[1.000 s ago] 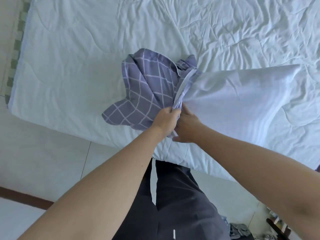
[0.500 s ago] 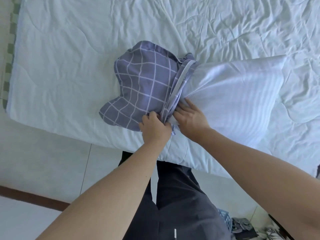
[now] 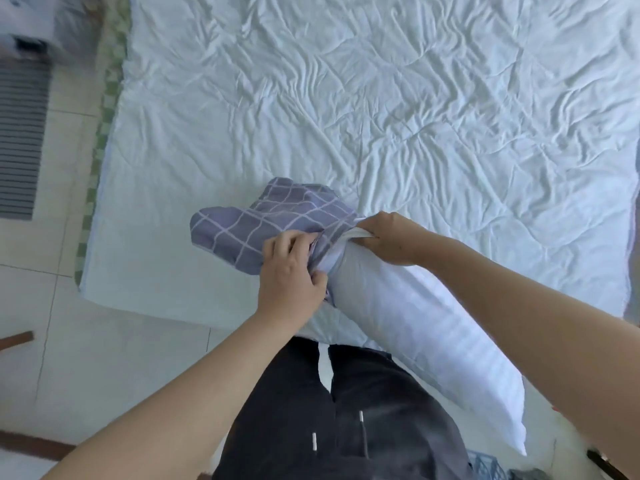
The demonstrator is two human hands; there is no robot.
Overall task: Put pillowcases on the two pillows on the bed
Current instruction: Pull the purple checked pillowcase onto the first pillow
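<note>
The left hand [image 3: 291, 271] is gripping the bunched opening of the purple checked pillowcase [image 3: 266, 230], fingers curled into the gathered cloth. The right hand [image 3: 391, 239] is gripping the near end of the white pillow [image 3: 415, 327], thumb and fingers pinching its corner just beside the pillowcase mouth. Between the two hands the end of the pillow is sitting inside the pillowcase opening; how far in cannot be told. The rest of the pillowcase is lying slack and crumpled to the left of the left hand, resting on the white bed sheet [image 3: 381, 98]. The pillow is running from the right hand down and to the right, under the right forearm, its far end hanging past the bed edge over the person's dark trousers [image 3: 346, 427]. Beyond both hands the sheet is lying wrinkled. Left of the left hand, pale tiled floor [image 3: 52, 306] is showing, with a striped mat [image 3: 20, 140] further off
</note>
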